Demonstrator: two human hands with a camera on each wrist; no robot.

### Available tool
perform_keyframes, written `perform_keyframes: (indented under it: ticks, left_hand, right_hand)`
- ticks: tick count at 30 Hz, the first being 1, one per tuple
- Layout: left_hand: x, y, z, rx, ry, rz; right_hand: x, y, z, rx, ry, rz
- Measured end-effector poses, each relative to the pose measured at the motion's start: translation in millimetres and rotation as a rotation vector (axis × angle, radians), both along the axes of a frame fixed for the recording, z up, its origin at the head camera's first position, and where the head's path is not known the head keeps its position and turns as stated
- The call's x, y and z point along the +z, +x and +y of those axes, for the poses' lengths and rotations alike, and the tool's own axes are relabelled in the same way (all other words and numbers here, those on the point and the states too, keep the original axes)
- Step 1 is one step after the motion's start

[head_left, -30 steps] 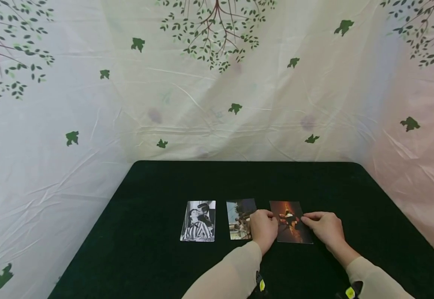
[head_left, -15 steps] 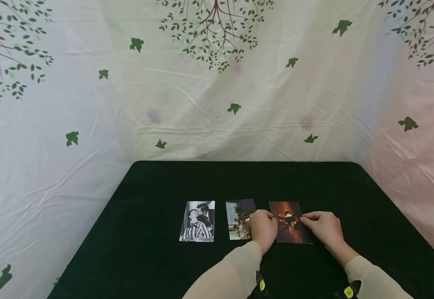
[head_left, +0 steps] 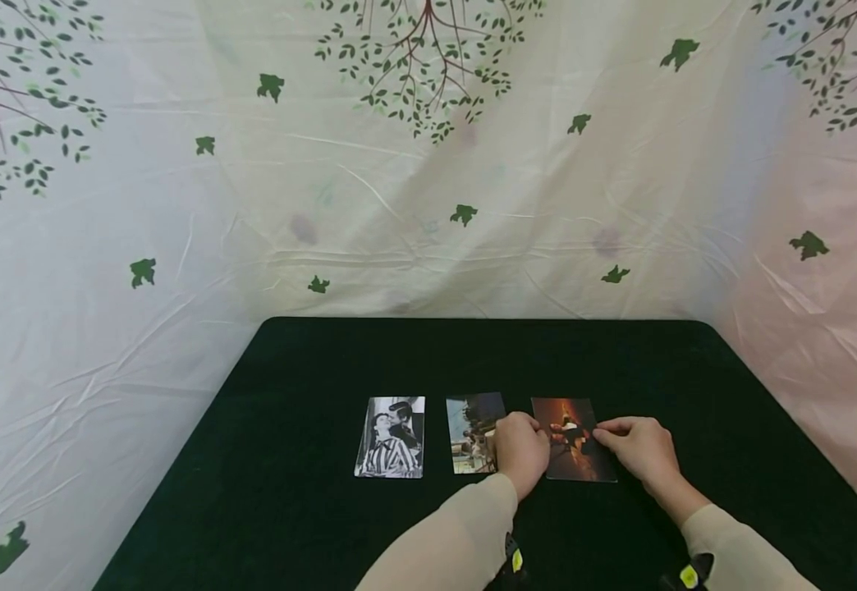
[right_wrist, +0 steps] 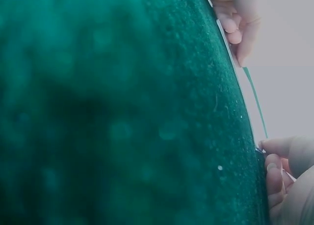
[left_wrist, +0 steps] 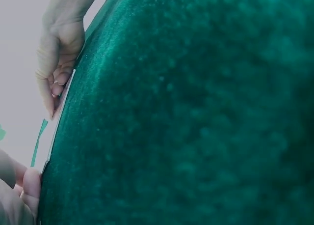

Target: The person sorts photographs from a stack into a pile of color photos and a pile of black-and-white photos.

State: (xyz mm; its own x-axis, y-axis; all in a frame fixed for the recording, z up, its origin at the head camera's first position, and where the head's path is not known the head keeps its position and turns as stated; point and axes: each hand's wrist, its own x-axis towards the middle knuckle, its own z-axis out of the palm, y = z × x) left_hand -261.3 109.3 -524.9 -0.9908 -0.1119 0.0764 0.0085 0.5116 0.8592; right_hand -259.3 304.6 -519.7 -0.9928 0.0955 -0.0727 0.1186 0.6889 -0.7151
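A postcard with a dark orange picture (head_left: pixel 575 451) lies on the dark green table in the head view, between my two hands. My left hand (head_left: pixel 523 450) pinches its left edge, and that hand also covers the right edge of a middle postcard (head_left: pixel 469 427) showing sky and figures. From the other side, the thumb and fingertips of my right hand (head_left: pixel 643 447) hold the right edge. Seen edge-on, the orange postcard is a thin strip between the left hand (left_wrist: pixel 19 195) and right hand (left_wrist: pixel 59 53) in the left wrist view. The right wrist view shows the right hand (right_wrist: pixel 292 176) low down.
To the left lies a black-and-white postcard (head_left: pixel 390 443) of two people, in a row with the others. The table (head_left: pixel 288 525) is covered in dark green cloth. Behind it hangs a pale curtain (head_left: pixel 399 205) printed with leaves and branches.
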Motion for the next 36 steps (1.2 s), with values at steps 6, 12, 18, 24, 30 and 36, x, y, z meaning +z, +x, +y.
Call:
perform_keyframes:
  ticks: [6, 12, 18, 24, 30, 36]
  left_hand:
    - [2.3, 3.0, -2.2, -0.022, -0.024, 0.038]
    - [4.7, 8.5, -2.5, -0.051, -0.042, 0.120]
    - [11.7, 17.3, -13.9, -0.119, 0.020, 0.138]
    - [24.0, 20.6, -45.2, -0.148, 0.052, 0.166]
    - [37.4, 20.2, -83.5, -0.109, -0.015, 0.150]
    - [43.6, 20.6, -115.4, -0.076, -0.109, 0.150]
  right_hand:
    - [0.4, 0.0, -1.1, -0.002, 0.008, 0.003]
    - [0.7, 1.1, -2.0, -0.003, 0.013, 0.012]
    - [2.1, 2.0, -0.4, 0.005, -0.022, 0.011]
    - [7.9, 4.2, 1.5, 0.027, -0.075, 0.019]
    - [15.1, 6.3, -3.7, 0.045, -0.033, 0.061]
    - [29.7, 10.1, -24.9, 0.115, 0.017, 0.108]
